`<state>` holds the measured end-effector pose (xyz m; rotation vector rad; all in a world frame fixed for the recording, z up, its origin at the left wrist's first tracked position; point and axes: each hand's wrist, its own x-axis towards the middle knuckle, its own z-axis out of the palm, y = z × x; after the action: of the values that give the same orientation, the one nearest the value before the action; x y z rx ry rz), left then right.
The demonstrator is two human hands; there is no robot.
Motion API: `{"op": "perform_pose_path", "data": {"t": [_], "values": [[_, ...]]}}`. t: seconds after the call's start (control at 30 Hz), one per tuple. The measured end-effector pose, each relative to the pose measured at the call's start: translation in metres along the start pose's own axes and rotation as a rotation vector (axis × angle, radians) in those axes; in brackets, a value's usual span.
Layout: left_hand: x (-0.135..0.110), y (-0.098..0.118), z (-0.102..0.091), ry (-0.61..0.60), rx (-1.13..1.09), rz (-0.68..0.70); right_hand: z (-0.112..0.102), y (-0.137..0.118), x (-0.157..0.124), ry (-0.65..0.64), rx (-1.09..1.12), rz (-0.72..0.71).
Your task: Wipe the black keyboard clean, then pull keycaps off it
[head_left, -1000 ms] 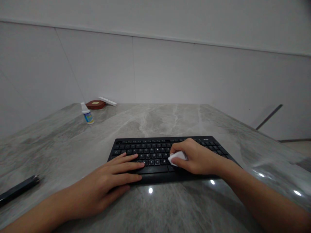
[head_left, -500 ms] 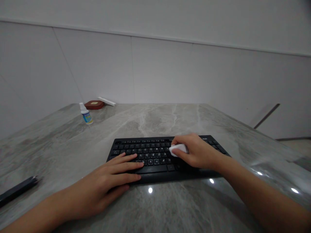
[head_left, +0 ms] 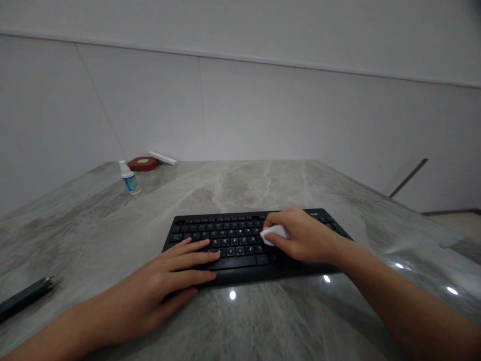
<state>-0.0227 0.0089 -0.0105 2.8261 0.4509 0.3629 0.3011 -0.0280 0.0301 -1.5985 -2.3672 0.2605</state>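
- White wad (head_left: 273,233) sits pinched in the grip of the right hand (head_left: 304,238), with the thumb beneath and the fingers curled over it, and is pressed onto the keys.
- Black keyboard (head_left: 225,235) lies flat on the grey marbled tabletop (head_left: 263,185) directly under that grip; the wad touches the keys right of the middle.
- Left hand (head_left: 165,278) rests left of the grip and nearer the person. It lies flat, fingers straight and holding nothing, with the fingertips on the keyboard's front left part.
- Small spray bottle (head_left: 130,179) stands upright far to the left of the grip and beyond it, well apart from the keyboard.
- Brown round dish (head_left: 143,163) and a white flat strip (head_left: 162,158) lie just behind the bottle, near the wall.
- Dark bar-shaped thing (head_left: 24,298) lies far left of the grip, nearer the person; I cannot tell what it is.
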Motion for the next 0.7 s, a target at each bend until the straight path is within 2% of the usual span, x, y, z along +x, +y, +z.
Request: {"op": "perform_pose_path", "data": {"t": [0.13, 0.4, 0.53, 0.7], "values": [[-0.0008, -0.0002, -0.0004, -0.006, 0.003, 0.012, -0.004, 0.006, 0.0003, 0.051, -0.063, 0.044], [-0.0012, -0.0004, 0.0, -0.033, 0.026, 0.0, -0.0049, 0.0032, -0.0017, -0.146, -0.002, 0.066], [-0.0007, -0.0018, 0.0008, -0.043, 0.046, 0.001, -0.0058, 0.0036, -0.0013, -0.137, -0.009, 0.093], [-0.0005, -0.001, 0.0005, -0.031, 0.032, 0.003, -0.0056, 0.0045, -0.0008, -0.161, -0.003, 0.052]]}}
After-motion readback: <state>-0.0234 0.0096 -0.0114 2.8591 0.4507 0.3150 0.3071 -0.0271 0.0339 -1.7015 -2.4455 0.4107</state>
